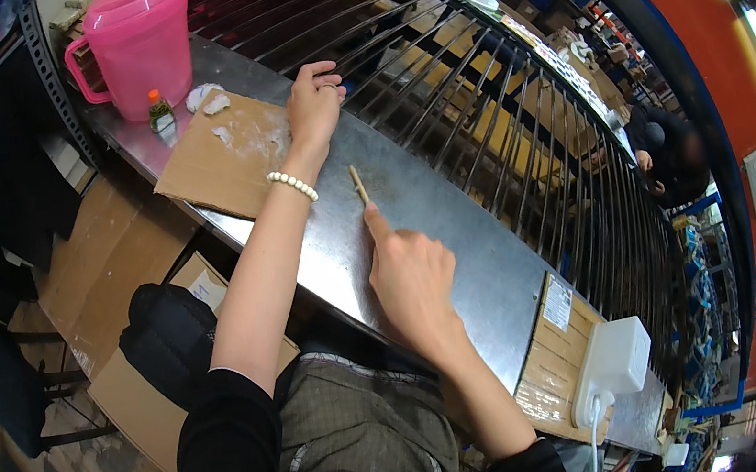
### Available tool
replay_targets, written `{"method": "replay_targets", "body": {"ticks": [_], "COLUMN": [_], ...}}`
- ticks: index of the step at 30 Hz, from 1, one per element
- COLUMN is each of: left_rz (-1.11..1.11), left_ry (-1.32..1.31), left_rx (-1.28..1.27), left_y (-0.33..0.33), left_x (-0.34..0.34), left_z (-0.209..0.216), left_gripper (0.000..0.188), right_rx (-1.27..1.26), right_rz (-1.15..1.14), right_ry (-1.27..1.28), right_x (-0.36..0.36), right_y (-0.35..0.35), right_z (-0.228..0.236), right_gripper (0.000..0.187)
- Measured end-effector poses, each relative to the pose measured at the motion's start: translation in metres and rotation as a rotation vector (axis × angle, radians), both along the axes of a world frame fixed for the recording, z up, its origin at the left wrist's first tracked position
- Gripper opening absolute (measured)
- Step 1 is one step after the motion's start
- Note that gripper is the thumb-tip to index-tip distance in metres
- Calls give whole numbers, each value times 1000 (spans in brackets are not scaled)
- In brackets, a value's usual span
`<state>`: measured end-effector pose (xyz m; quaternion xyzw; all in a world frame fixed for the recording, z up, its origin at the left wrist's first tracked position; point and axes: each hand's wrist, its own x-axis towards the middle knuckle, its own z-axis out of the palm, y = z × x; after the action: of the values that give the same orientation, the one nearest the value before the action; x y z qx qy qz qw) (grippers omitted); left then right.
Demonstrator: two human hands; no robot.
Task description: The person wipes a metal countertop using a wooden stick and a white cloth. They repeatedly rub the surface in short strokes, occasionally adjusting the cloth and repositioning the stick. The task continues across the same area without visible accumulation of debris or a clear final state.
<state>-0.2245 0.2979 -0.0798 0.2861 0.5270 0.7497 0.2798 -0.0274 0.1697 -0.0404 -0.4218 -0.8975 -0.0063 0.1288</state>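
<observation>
My right hand (415,281) is over the metal counter (458,254), its index finger stretched along a thin wooden stick (358,184) and the other fingers curled in. The far end of the stick shows beyond the fingertip; whether it runs back under the palm is hidden. My left hand (315,114) is raised at the right edge of a cardboard sheet (227,156), beside the metal bars. Its fingers are loosely bent and a little apart, with nothing visible in them. White smears and crumpled white bits (216,104) lie on the cardboard.
A pink lidded pitcher (141,52) and a small bottle with an orange cap (159,110) stand at the counter's far left. Dark metal bars (478,125) line the far side. A white device with a cable (613,357) sits on a wrapped board at right. Another person (671,151) is beyond.
</observation>
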Motion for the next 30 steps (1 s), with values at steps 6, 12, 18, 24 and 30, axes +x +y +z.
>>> {"method": "replay_targets", "body": {"ticks": [6, 12, 18, 24, 30], "left_rz": [-3, -1, -16, 2, 1], "left_ry": [-29, -26, -44, -27, -29], "left_rx": [-14, -26, 0, -1, -33], "left_y": [-3, 0, 1, -3, 0], "left_x": [1, 0, 2, 4, -4], "left_z": [5, 6, 8, 8, 4], "left_gripper": [42, 41, 43, 42, 42], "right_rx": [23, 9, 55, 67, 124], "right_rz": [23, 88, -32, 10, 81], "right_ry": [-86, -90, -24, -68, -181], "right_x": [-6, -10, -5, -10, -1], "right_y": [-22, -29, 18, 17, -36], "right_z": [-2, 6, -2, 3, -2], "right_gripper": [45, 44, 41, 46, 46]}}
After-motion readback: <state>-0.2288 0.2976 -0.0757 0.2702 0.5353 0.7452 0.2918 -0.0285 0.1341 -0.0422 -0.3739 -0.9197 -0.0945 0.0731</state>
